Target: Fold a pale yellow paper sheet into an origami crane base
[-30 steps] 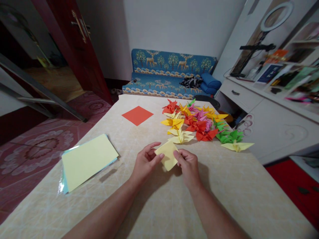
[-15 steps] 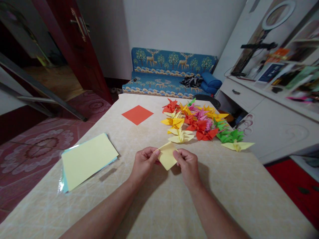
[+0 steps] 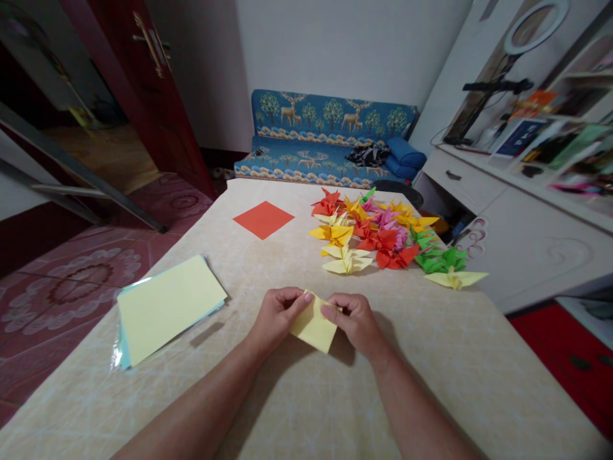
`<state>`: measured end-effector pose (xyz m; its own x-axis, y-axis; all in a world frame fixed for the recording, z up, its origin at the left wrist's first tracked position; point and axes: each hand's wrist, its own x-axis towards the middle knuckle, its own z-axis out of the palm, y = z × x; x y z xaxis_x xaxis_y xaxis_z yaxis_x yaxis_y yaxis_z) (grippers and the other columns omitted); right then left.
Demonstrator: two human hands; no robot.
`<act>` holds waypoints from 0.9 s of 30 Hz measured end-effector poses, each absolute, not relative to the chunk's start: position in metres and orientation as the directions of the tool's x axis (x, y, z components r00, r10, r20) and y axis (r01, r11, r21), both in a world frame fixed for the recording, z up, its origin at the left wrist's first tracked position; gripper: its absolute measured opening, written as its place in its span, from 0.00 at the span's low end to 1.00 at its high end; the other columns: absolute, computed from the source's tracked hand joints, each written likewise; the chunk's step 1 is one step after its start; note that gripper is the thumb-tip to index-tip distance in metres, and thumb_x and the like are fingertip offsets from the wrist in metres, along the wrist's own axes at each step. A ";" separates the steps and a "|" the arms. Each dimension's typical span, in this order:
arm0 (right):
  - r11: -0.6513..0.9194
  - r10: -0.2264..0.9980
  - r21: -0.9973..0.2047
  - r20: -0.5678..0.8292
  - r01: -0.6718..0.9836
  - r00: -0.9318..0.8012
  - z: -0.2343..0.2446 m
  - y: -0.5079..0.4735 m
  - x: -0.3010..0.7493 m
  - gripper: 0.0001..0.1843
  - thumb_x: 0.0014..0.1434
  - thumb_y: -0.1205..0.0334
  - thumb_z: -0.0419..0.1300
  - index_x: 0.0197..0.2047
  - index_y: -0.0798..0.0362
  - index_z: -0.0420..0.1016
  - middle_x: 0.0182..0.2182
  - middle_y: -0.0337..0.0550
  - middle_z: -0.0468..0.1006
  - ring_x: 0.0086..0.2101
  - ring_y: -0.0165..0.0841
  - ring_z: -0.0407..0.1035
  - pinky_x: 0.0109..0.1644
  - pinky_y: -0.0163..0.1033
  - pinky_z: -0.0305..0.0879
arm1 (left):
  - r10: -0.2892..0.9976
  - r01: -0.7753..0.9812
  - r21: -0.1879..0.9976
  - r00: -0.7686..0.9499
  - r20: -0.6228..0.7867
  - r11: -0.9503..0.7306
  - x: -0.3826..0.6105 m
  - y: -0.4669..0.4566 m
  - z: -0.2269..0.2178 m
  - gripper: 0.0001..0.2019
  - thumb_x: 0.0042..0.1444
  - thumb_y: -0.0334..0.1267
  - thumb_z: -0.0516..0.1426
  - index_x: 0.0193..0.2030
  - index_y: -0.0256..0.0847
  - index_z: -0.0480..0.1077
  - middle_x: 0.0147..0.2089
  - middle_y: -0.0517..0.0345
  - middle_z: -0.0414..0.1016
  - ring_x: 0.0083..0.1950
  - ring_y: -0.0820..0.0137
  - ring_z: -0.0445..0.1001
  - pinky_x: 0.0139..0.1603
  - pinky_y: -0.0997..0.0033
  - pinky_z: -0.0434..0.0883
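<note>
A small folded piece of pale yellow paper (image 3: 313,329) is held just above the beige table (image 3: 287,396), near its middle. My left hand (image 3: 278,316) pinches the paper's upper left edge with thumb and fingers closed. My right hand (image 3: 352,319) pinches its upper right edge, fingers curled over the top. Beyond the hands lies a heap of several folded paper cranes (image 3: 383,236) in red, yellow, orange, pink and green.
A stack of pale yellow sheets (image 3: 167,306) in a clear wrapper lies at the left of the table. A flat red-orange square sheet (image 3: 263,219) lies farther back. A blue patterned sofa (image 3: 325,137) stands behind the table, white cabinets (image 3: 517,217) to the right.
Both hands have lowered the yellow paper toward the table and drawn it nearer to me. The paper has tilted flatter, and the fingers have closed in along its top edge.
</note>
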<state>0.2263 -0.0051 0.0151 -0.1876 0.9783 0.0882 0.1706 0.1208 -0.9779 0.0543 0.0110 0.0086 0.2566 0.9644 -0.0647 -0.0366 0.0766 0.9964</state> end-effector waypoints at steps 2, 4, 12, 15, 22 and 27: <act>0.122 0.969 -0.976 0.079 0.180 -0.233 0.017 -0.005 0.228 0.16 0.53 0.57 0.59 0.19 0.55 0.68 0.17 0.34 0.62 0.22 0.27 0.56 0.26 0.32 0.51 | 0.956 -0.010 0.996 0.280 -0.084 0.090 0.053 0.010 0.008 0.19 0.52 0.50 0.58 0.21 0.36 0.70 0.19 0.59 0.66 0.20 0.75 0.63 0.19 0.77 0.57; 0.122 0.961 -0.974 0.068 0.189 -0.267 0.020 -0.006 0.231 0.15 0.53 0.57 0.58 0.20 0.56 0.69 0.18 0.34 0.63 0.23 0.27 0.57 0.26 0.32 0.52 | 0.953 -0.015 0.994 0.287 -0.101 0.110 0.052 0.009 0.007 0.21 0.53 0.51 0.56 0.19 0.36 0.67 0.18 0.60 0.63 0.19 0.75 0.61 0.19 0.76 0.55; 0.038 0.882 -0.962 -0.095 0.271 -0.462 0.022 -0.005 0.246 0.16 0.52 0.56 0.62 0.20 0.57 0.68 0.17 0.33 0.59 0.22 0.24 0.53 0.24 0.30 0.47 | 0.769 0.138 0.990 0.632 -0.096 0.011 0.049 0.009 0.015 0.22 0.52 0.51 0.57 0.19 0.34 0.64 0.18 0.65 0.53 0.21 0.80 0.51 0.21 0.77 0.49; -0.021 0.797 -0.965 -0.173 0.260 -0.579 0.019 -0.006 0.248 0.14 0.50 0.56 0.63 0.22 0.58 0.70 0.17 0.33 0.61 0.22 0.24 0.54 0.23 0.30 0.47 | 0.597 0.220 0.975 0.783 -0.176 -0.001 0.046 0.005 0.022 0.20 0.49 0.51 0.60 0.23 0.32 0.70 0.20 0.63 0.59 0.23 0.79 0.55 0.22 0.78 0.52; -0.127 0.894 -0.985 -0.164 0.115 -0.417 0.011 -0.007 0.236 0.15 0.51 0.52 0.63 0.25 0.57 0.70 0.19 0.33 0.63 0.22 0.24 0.56 0.24 0.29 0.50 | 0.558 0.195 0.962 0.784 -0.271 0.193 0.046 0.002 0.021 0.18 0.48 0.50 0.61 0.26 0.32 0.72 0.20 0.60 0.67 0.20 0.77 0.62 0.21 0.78 0.59; -0.078 0.997 -0.966 -0.070 -0.246 -0.040 0.004 0.005 0.229 0.24 0.59 0.41 0.50 0.38 0.54 0.71 0.22 0.35 0.66 0.20 0.25 0.56 0.21 0.30 0.49 | 0.919 0.032 0.983 0.349 -0.182 0.183 0.053 0.012 0.010 0.21 0.48 0.52 0.60 0.21 0.32 0.69 0.16 0.61 0.63 0.17 0.80 0.55 0.18 0.79 0.50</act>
<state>0.2293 0.0047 0.0035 -0.0399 0.9967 -0.0701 -0.2464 -0.0778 -0.9660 0.0525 0.0121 0.0099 0.3490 0.9192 -0.1822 0.0323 0.1826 0.9827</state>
